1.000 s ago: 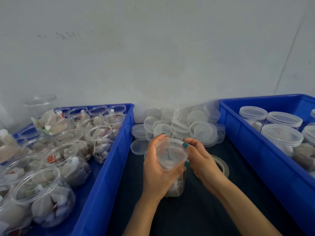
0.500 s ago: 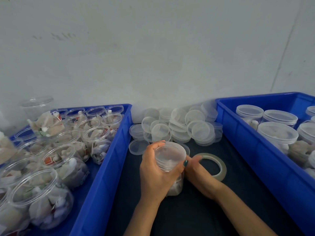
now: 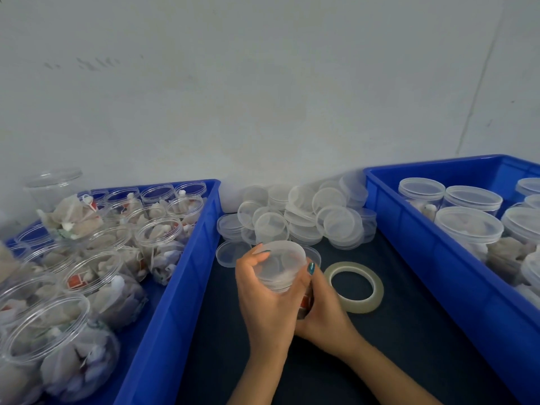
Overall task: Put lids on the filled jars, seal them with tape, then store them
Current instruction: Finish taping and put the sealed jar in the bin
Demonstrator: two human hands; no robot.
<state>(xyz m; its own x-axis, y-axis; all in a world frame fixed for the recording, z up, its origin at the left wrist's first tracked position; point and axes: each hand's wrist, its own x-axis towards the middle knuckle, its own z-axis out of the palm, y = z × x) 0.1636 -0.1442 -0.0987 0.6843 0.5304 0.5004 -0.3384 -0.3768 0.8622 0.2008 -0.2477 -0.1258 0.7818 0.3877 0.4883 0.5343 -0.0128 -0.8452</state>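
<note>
A clear filled jar with a translucent lid on top stands on the dark mat. My left hand grips the jar around its lid and upper wall. My right hand holds the jar's lower right side, its fingers mostly hidden behind the jar. A roll of clear tape lies flat on the mat just right of my right hand, not touched. A pile of loose lids sits behind the jar against the wall.
A blue bin on the left holds several open filled jars. A blue bin on the right holds several lidded jars. The dark mat runs between them. A grey wall stands close behind.
My right hand has dropped from the lid's rim to the jar's lower side. The tape roll, earlier half hidden by that hand, is now fully in view. My left hand keeps its grip.
</note>
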